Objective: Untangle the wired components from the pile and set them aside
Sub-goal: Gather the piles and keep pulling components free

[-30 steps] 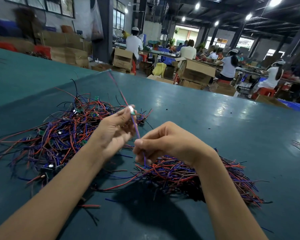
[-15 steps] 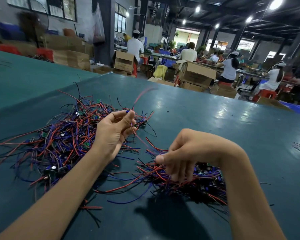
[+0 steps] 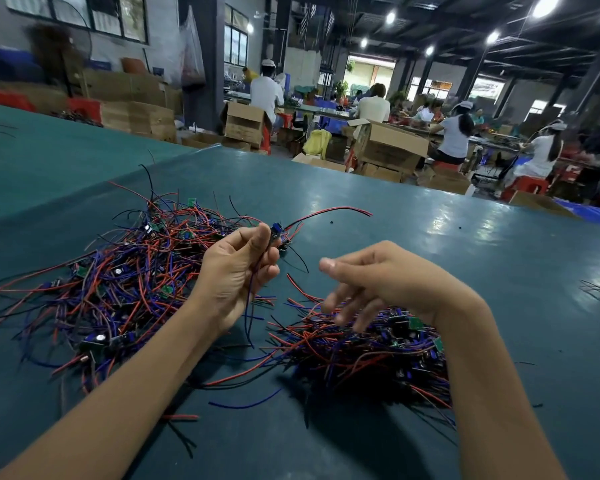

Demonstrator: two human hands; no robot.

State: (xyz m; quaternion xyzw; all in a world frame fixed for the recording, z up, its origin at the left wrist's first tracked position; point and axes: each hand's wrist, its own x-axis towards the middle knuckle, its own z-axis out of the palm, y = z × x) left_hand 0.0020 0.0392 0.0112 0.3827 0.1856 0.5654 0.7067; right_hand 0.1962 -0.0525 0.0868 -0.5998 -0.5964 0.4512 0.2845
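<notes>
**Holding one component clear, with loose leads ready to snag**

The left hand (image 3: 236,271) pinches a small wired component (image 3: 275,232) between thumb and curled fingers, raised over the table (image 3: 430,237) at the right edge of the tangled pile (image 3: 118,271). The right hand (image 3: 378,278) hovers with fingers loose and spread over the second heap (image 3: 378,355), gripping nothing. The component's blue lead (image 3: 248,306) dangles low and its red lead (image 3: 329,211) trails outward. Either could hook stray wires and drag them along. No writing is readable, and the cardboard boxes (image 3: 388,147) seem too blurred to show print.
</notes>
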